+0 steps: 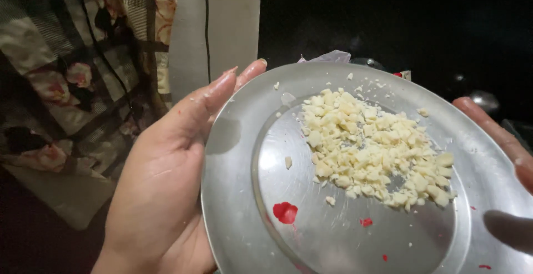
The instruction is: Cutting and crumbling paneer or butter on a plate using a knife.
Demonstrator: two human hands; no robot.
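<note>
1. Steel plate (244,196): round and shiny, tilted, fills the lower right of the view. It is held up between the person's two hands, in front of a dark background.
2. Left hand (166,179): palm open and facing the plate, pressed against its left rim. Fingers (222,85) extended and close together, lying along the upper left edge; small pale crumbs stick to the skin.
3. Floral patchwork cloth (66,68): hangs at the left, behind the left hand, beside a pale wall panel (233,18).
4. Chopped pale-yellow pieces (372,146): one loose heap on the plate's flat centre, toward the upper right. A few stray bits lie apart near the rim and left of the heap.
5. Right hand (499,135): only partly in view at the right rim, touching the plate's edge. Grip cannot be made out.
6. Red smears (285,212): one larger blot near the lower centre of the plate, smaller specks to its right.
</note>
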